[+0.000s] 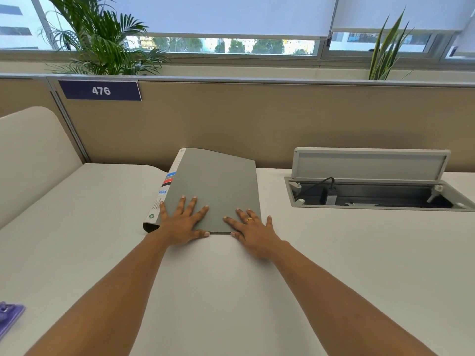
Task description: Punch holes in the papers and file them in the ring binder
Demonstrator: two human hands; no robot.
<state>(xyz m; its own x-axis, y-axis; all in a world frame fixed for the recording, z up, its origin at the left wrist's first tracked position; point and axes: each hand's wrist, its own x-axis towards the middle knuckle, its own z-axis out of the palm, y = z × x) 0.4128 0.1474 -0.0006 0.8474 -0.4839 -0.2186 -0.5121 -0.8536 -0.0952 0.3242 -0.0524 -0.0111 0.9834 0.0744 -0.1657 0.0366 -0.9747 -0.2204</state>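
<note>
A closed grey cardboard ring binder (216, 186) lies flat on the white desk (359, 265), centre frame, spine w/ white label & coloured stripes to the left, far end nr the beige partition (257, 119). Both hands press the cover at its near edge: left hand (183, 223) by the spine corner, right hand (253, 232) at the opposite corner, fingers straight & spread, palms down, gripping nothing. A gold ring (248, 219) shows on the right hand. A purple plastic hole punch (9, 318), partly cut off, sits at the desk's near-left edge, well apart from the binder. At right, a grey metal cable hatch (370, 163) stands w/ lid raised, black plug & cord inside. A navy sign (100, 90) reads 476; a palm plant (102, 42) stands behind the partition.
</note>
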